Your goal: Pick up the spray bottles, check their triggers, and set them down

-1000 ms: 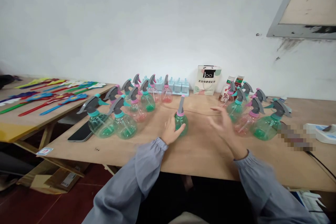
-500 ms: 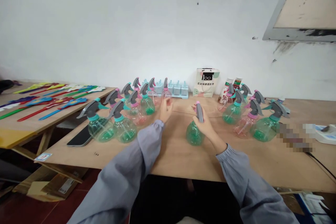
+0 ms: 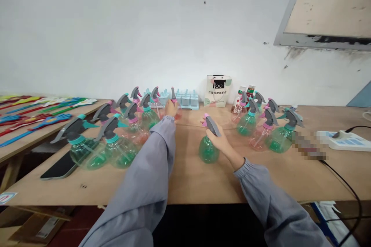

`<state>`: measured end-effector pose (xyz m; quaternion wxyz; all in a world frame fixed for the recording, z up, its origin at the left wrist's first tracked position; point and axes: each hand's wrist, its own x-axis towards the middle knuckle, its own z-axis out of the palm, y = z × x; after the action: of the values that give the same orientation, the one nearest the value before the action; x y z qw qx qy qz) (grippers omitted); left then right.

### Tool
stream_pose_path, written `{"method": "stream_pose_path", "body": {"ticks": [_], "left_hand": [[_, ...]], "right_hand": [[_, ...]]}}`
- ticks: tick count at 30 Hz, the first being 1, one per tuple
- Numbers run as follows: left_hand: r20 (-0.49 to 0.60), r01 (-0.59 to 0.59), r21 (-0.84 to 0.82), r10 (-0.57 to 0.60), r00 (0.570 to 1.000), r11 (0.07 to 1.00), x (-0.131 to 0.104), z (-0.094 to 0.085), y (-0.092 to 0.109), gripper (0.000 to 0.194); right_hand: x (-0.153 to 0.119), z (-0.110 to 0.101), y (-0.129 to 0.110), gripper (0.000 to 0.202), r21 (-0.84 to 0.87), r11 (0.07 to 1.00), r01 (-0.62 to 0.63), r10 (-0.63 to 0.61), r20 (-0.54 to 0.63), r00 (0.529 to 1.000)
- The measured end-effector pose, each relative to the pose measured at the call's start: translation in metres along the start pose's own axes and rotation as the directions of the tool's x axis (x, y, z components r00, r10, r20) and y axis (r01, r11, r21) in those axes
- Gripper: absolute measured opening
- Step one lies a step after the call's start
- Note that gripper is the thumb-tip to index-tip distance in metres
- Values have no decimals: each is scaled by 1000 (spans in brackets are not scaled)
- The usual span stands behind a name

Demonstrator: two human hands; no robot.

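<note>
In front of me, my right hand (image 3: 218, 136) is closed around the neck of a green spray bottle (image 3: 208, 151), whose grey head has a pink nozzle and leans to the left. Farther back, my left hand (image 3: 171, 109) grips the neck of a pink spray bottle (image 3: 178, 114) with a grey head; part of this bottle is hidden behind the fingers. To the left of that hand stand several more spray bottles (image 3: 120, 154), green and pink. Another group of spray bottles (image 3: 257, 137) stands on the right.
A paper bag (image 3: 218, 92) and light-blue moulds (image 3: 189, 100) stand by the wall. A phone (image 3: 59, 166) lies at the left, a power strip (image 3: 343, 141) with a cable at the right. Colourful hand-shaped clappers (image 3: 37, 123) lie on another table.
My left hand has moved back and closed on the pink spray bottle's neck. The green bottle's head is tilted more in my right hand. The view has shifted to the right.
</note>
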<state>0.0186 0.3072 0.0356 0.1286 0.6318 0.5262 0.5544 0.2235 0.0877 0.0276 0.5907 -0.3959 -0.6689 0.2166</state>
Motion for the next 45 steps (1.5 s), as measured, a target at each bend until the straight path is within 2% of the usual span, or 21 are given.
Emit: {"method": "stream_pose_path", "body": {"ticks": [5,8,10,13,15,17,19,22,27,31,33,37,39,42,45], "left_hand": [[102,-91,19,89,991,996,-52,-22,6,12],[157,-177,-8,177,972,984,-89,-45,8,17],[172,-235,-40,238,956,971,-111,-60,8,21],[122,-251,-62,257,959,966,-141,-79,8,25],[74,-239,-68,244,967,969,-159,-85,9,26],[38,-238,-58,241,970,969,-175,-88,10,31],[20,-250,-29,251,968,968,-187,-87,10,45],[25,-257,5,257,966,966,-196,-86,9,61],[65,-255,-21,256,965,967,-196,-90,8,59],[79,-240,-26,242,967,970,-197,-92,9,61],[86,-237,-31,239,967,971,-198,-92,10,60],[109,-249,-38,251,962,968,-198,-93,12,59],[117,-239,-32,241,963,971,-198,-94,13,59],[121,-229,-29,231,965,973,-198,-95,15,58],[126,-243,-40,246,961,969,-197,-96,15,58]], "right_hand": [[3,-2,5,41,21,999,-48,48,25,999],[5,-7,4,53,57,997,-52,47,98,994],[6,-13,3,58,65,994,-88,80,106,991],[10,-19,0,50,101,975,-199,191,80,978],[14,-21,-5,41,189,943,-274,261,91,961],[17,-19,-10,33,292,897,-332,305,136,943],[20,-15,-16,29,360,854,-375,320,204,925],[22,-7,-22,21,405,809,-426,343,264,901],[22,0,-32,9,512,739,-438,398,192,897],[26,4,-47,17,465,719,-516,399,331,855],[29,6,-51,20,455,736,-501,381,334,862],[33,9,-54,12,486,768,-417,368,198,908],[34,9,-54,13,496,749,-438,385,212,898],[35,9,-54,17,464,729,-503,406,298,864],[36,10,-51,16,468,753,-463,393,245,886]]}}
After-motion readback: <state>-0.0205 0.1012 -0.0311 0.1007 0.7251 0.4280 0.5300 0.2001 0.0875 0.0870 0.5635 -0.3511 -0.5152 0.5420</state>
